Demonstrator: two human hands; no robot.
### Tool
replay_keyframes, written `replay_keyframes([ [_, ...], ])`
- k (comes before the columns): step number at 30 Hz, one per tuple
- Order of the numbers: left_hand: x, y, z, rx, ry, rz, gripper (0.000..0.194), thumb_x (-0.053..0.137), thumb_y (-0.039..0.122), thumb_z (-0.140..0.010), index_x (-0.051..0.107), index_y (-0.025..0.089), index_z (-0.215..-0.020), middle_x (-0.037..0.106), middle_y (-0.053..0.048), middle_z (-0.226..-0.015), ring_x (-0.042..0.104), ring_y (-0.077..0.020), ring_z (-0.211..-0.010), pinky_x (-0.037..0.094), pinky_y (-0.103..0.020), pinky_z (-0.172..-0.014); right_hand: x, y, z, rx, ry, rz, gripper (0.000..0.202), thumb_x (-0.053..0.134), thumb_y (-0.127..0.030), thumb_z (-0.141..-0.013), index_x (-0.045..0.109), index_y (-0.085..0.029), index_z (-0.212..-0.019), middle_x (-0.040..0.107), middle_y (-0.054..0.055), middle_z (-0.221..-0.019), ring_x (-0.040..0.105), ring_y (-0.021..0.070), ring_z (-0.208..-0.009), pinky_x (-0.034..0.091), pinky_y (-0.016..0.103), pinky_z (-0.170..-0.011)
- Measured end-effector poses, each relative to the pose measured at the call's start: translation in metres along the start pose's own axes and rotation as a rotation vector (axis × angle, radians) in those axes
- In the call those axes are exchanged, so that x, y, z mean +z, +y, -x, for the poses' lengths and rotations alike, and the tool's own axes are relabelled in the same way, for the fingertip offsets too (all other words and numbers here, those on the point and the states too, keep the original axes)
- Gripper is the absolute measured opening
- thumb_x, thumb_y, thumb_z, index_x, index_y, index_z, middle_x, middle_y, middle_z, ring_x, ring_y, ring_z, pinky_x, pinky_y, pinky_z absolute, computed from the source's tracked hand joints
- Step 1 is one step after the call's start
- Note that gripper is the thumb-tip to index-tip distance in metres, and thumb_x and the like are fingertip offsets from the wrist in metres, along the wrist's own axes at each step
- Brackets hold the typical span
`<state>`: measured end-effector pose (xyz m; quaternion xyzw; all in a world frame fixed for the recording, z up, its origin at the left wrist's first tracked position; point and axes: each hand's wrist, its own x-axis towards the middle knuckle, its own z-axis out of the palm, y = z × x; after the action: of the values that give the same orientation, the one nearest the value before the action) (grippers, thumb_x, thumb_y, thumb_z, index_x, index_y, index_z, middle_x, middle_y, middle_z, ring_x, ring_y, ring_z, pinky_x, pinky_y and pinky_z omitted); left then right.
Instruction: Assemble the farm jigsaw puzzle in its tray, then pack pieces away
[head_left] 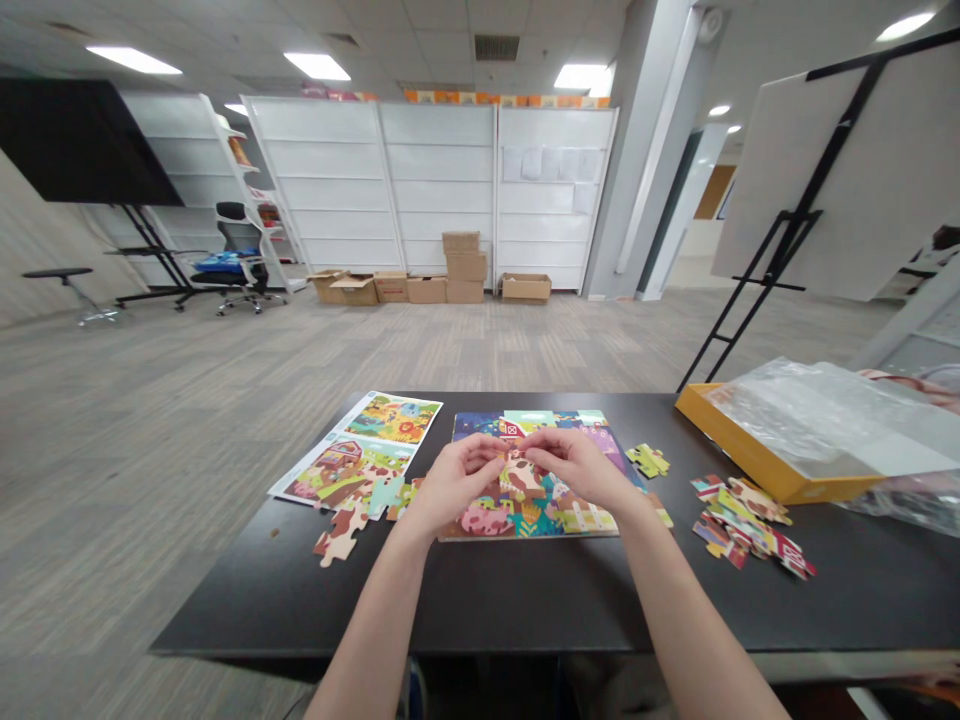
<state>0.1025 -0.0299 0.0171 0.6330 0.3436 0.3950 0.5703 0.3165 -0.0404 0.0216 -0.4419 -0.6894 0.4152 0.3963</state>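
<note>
A: Hands?
B: Both over the puzzle board (589, 524), fingers curled in, narrow gap between the two sets of fingertips. Left hand (459, 482) on the board's left half, right hand (576, 462) on the right half.
A: Holding anything?
B: Cannot tell. The fingertips are right at a brown-and-white cow-patterned piece (523, 478), but they hide whether either hand grips it.
A: Board position?
B: Middle of the tabletop (517, 605), near its far edge. Shows a purple-blue upper left, a red barn bit at the top, pink lower left, white fence lower right.
A: Left side?
B: Printed sheet (360, 452) with two colour pictures, toward the far left corner, slightly overhanging the left edge. Loose brown-and-cream pieces (339, 538) at its near right corner, some overlapping it. More small pieces (403, 500) between sheet and board.
A: Right side?
B: Yellow-green pieces (648, 460) just beside the board, toward the far edge. Mixed pile (754, 525) farther right, pieces overlapping, red, green and cream.
A: Box?
B: Yellow box (780, 472) at the far right of the tabletop, clear plastic (817, 410) bunched over it and spilling past its near right side.
</note>
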Motion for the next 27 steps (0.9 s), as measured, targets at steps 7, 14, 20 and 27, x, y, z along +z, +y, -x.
replay_keyframes([
  [7,-0.04,-0.01,0.006,-0.035,0.116,-0.289,0.026,0.072,0.038,-0.078,0.066,0.016,-0.091,0.072,-0.006,-0.089,0.072,-0.0188,-0.078,0.058,-0.03,-0.07,0.002,0.009,0.0,0.007,-0.001,0.149,0.024,0.061,-0.04,-0.091,0.069,-0.02,-0.102,0.075,0.007,-0.099,0.071,0.0205,-0.09,0.056,0.032,-0.079],
  [14,-0.044,-0.02,0.01,-0.088,0.124,-0.358,0.041,0.067,0.035,-0.081,0.061,0.02,-0.118,0.065,-0.002,-0.087,0.072,-0.0172,-0.068,0.058,-0.028,-0.06,-0.004,0.013,0.0,0.024,0.001,0.369,0.021,0.057,-0.034,-0.092,0.071,-0.019,-0.096,0.075,0.006,-0.09,0.07,0.0196,-0.08,0.054,0.031,-0.073],
  [20,-0.035,-0.019,0.008,-0.102,0.114,-0.357,0.03,0.066,0.035,-0.082,0.064,0.018,-0.107,0.066,-0.004,-0.092,0.074,-0.0177,-0.073,0.059,-0.027,-0.063,-0.006,0.014,0.001,0.053,-0.038,0.403,0.02,0.057,-0.03,-0.09,0.072,-0.019,-0.099,0.076,0.006,-0.09,0.071,0.0198,-0.081,0.054,0.031,-0.074],
  [27,-0.031,-0.021,0.003,-0.023,0.122,-0.375,0.019,0.066,0.031,-0.082,0.068,0.017,-0.094,0.073,-0.006,-0.088,0.073,-0.0199,-0.078,0.06,-0.031,-0.07,-0.006,0.017,0.001,0.063,-0.046,0.409,0.02,0.06,-0.032,-0.09,0.072,-0.02,-0.099,0.076,0.006,-0.088,0.07,0.021,-0.081,0.054,0.033,-0.073],
])
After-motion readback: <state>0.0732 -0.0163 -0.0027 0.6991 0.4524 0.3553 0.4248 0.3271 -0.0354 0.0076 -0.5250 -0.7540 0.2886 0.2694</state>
